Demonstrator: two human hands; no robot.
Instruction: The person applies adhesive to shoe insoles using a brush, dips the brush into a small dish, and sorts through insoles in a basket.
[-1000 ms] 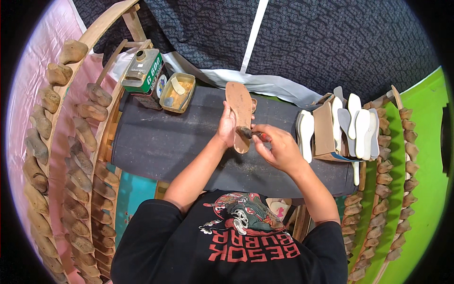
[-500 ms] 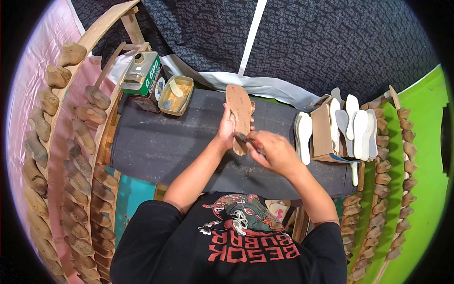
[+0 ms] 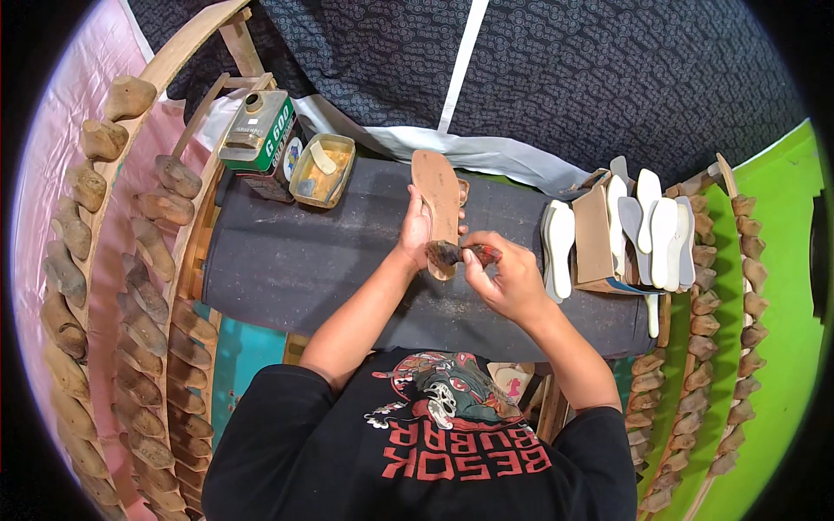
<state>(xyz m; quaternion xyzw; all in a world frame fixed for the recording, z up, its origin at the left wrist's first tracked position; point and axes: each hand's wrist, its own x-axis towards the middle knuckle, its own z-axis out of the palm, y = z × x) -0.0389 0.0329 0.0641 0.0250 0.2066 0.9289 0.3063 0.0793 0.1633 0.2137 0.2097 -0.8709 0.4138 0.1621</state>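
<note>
Over the middle of the dark-covered table, my left hand [image 3: 416,229] is wrapped round a brown shoe sole [image 3: 438,193]. The sole's broad end points away from me, with my thumb along its left edge and fingertips showing at its right. In my right hand [image 3: 506,276] is a brush [image 3: 446,253] with dark, clumped bristles and a reddish handle, gripped between thumb and fingers. Its bristles lie across the narrow near end of the sole and hide part of it.
A metal can [image 3: 259,143] stands at the table's far left, beside a yellowish tub [image 3: 325,174] with glue-like residue. White and grey insoles [image 3: 664,243] fill a cardboard box [image 3: 595,239] on the right. Wooden shoe lasts [image 3: 152,247] line racks on both sides.
The brush has turned in my right hand, so more of its dark bristles show across the sole's near end. The sole has shifted slightly away from me.
</note>
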